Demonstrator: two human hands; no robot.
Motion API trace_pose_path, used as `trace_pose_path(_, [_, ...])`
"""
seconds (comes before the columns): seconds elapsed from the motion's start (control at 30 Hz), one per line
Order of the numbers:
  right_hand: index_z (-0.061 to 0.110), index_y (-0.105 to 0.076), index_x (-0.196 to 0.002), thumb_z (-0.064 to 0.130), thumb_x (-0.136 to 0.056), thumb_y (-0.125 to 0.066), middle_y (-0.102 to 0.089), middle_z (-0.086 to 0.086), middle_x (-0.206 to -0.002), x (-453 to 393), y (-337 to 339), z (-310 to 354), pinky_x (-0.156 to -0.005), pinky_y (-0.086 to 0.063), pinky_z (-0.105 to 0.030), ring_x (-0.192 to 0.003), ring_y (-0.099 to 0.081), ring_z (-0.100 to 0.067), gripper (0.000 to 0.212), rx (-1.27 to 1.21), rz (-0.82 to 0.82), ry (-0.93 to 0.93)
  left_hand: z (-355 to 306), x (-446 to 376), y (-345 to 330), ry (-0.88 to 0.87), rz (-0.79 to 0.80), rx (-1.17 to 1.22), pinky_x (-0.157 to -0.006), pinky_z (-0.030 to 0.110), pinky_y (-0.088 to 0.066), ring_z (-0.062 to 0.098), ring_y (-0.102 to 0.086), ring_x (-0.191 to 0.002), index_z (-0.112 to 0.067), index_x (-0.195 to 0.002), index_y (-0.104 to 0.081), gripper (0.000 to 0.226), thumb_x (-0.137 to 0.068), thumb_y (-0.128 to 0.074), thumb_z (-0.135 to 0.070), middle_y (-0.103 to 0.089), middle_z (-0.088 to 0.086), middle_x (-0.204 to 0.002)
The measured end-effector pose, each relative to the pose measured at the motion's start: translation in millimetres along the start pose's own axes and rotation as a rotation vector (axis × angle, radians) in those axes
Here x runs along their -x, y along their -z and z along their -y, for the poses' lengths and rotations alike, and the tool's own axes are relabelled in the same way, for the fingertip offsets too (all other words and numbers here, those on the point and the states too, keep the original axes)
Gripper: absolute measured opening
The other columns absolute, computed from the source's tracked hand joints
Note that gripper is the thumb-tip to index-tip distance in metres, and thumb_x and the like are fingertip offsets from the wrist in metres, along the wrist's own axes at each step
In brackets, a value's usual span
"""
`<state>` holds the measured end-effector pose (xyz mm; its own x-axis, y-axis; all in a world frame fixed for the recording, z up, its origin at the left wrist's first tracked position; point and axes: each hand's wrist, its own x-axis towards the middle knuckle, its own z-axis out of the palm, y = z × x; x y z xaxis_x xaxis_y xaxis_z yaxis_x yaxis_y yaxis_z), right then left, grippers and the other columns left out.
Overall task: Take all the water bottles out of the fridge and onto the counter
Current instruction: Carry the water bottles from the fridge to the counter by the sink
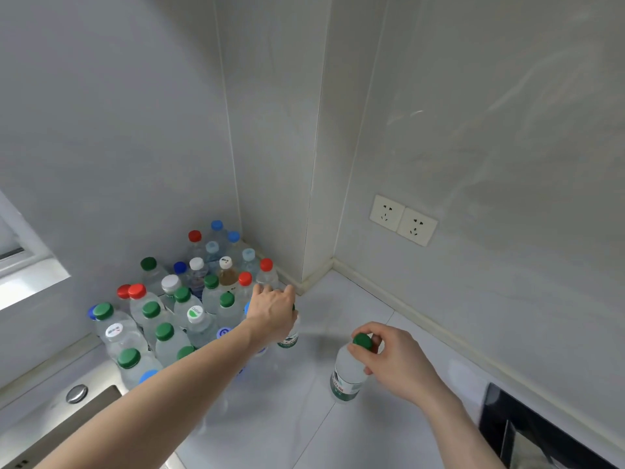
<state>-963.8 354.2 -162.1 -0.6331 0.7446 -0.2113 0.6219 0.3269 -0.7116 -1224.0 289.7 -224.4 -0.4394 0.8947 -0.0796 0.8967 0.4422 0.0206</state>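
Note:
Several clear water bottles (169, 319) with green, red, blue and white caps stand crowded in the counter's back left corner. My left hand (272, 311) reaches over the right edge of that group and grips the top of a green-labelled bottle (289, 340), whose cap it mostly hides. My right hand (389, 358) pinches the green cap and neck of another bottle (346, 374) that stands upright, apart from the group, on the white counter (304, 418). The fridge is not in view.
A steel sink (64, 418) with a round button lies at the lower left. A black appliance (527, 431) sits at the lower right. Two wall sockets (402, 220) are on the right wall. A window ledge (30, 279) is at the left.

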Motion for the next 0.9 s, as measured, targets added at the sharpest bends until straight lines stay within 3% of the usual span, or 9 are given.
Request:
trace_pose_path(0.23, [0.036, -0.071, -0.092, 0.045, -0.09, -0.073, -0.065, 0.007, -0.076, -46.1, -9.6, 8.5, -0.071, -0.056, -0.033, -0.066, -0.072, -0.008, 0.009, 0.063, 0.016, 0.03, 14.4, -25.3, -5.4, 0.107, 0.021, 0.001, -0.103, 0.046, -0.033, 0.032, -0.057, -0.11, -0.017, -0.111, -0.046, 0.028, -0.101, -0.046, -0.044, -0.071, 0.004, -0.107])
trace_pose_path(0.37, [0.038, -0.069, -0.094, 0.047, -0.09, -0.07, -0.065, 0.01, -0.078, -84.9, -20.8, 11.9, -0.075, -0.054, -0.031, -0.074, -0.072, -0.01, 0.01, 0.122, 0.005, 0.068, 22.8, -29.3, -9.5, 0.166, 0.005, 0.025, -0.102, 0.046, -0.034, 0.031, -0.058, -0.107, -0.018, -0.111, -0.047, 0.029, -0.1, -0.046, -0.045, -0.072, 0.004, -0.103])
trace_pose_path(0.5, [0.037, -0.068, -0.101, 0.045, -0.092, -0.068, -0.067, 0.011, -0.086, -127.7, -37.2, 16.0, -0.079, -0.053, -0.031, -0.085, -0.068, -0.015, 0.012, 0.18, 0.027, 0.117, 31.1, -33.3, -6.7, 0.211, 0.002, 0.025, -0.104, 0.045, -0.032, 0.032, -0.058, -0.109, -0.016, -0.124, -0.048, 0.04, -0.101, -0.046, -0.049, -0.072, 0.005, -0.104])
trace_pose_path(0.7, [0.035, -0.067, -0.116, 0.04, -0.099, -0.064, -0.067, 0.006, -0.115, -174.8, -62.2, 28.4, -0.089, -0.048, -0.032, -0.106, -0.063, -0.023, 0.018, 0.311, 0.036, 0.203, 31.0, -24.4, -4.9, 0.173, -0.01, 0.048, -0.106, 0.046, -0.034, 0.032, -0.059, -0.109, -0.018, -0.121, -0.052, 0.039, -0.102, -0.046, -0.052, -0.07, 0.004, -0.107])
trace_pose_path(0.9, [0.034, -0.063, -0.126, 0.038, -0.103, -0.058, -0.065, 0.001, -0.127, -206.7, -83.0, 40.4, -0.094, -0.049, -0.037, -0.118, -0.061, -0.029, 0.024, 0.455, 0.1, 0.274, 33.6, -10.1, -4.6, 0.051, -0.052, 0.065, -0.101, 0.04, -0.036, 0.029, -0.057, -0.111, -0.021, -0.126, -0.052, 0.028, -0.099, -0.05, -0.027, -0.057, 0.001, -0.118])
